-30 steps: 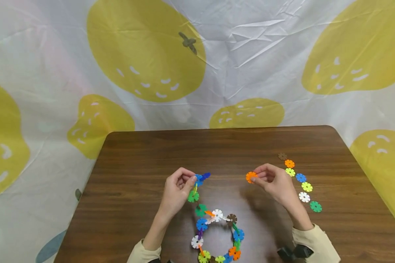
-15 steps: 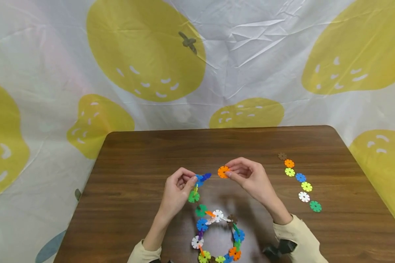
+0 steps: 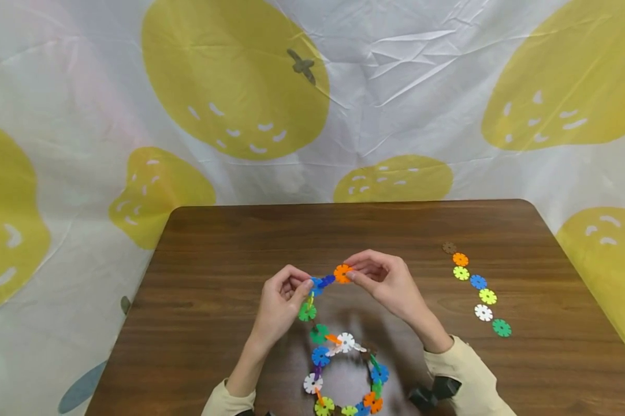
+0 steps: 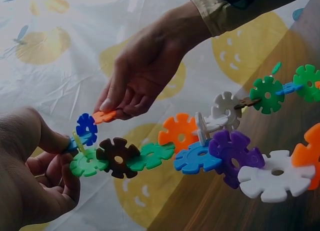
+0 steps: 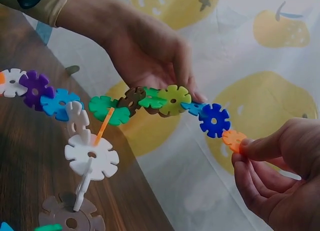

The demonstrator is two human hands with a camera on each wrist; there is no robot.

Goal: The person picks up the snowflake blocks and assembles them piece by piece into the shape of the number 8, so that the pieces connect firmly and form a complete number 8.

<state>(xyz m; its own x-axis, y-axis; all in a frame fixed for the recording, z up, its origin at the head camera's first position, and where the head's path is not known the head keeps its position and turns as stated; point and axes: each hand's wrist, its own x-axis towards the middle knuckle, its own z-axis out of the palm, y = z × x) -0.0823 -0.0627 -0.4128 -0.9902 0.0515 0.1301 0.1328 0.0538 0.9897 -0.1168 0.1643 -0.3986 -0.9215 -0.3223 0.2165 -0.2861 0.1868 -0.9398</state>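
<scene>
My left hand (image 3: pixel 281 300) pinches a light blue notched disc (image 3: pixel 316 286) near the free end of a chain of interlocking plastic discs. Past it sticks out a dark blue disc (image 5: pixel 214 121), set crosswise. Between thumb and fingertips, my right hand (image 3: pixel 387 283) holds an orange disc (image 3: pixel 342 274) by its right side. Its left edge meets the dark blue disc; whether the notches are engaged I cannot tell. From the left hand the chain runs down through a green disc (image 3: pixel 307 312) into a ring of discs, with a white disc (image 3: pixel 346 342) at its top.
On the brown table (image 3: pixel 229 237), a slanting row of loose discs lies to the right, from a brown disc (image 3: pixel 449 247) to a green disc (image 3: pixel 502 328). Behind the table hangs a white cloth (image 3: pixel 271 185) with yellow fruit prints.
My right hand has moved left with the orange disc, bringing it from apart up against the dark blue disc. The left hand has stayed nearly still.
</scene>
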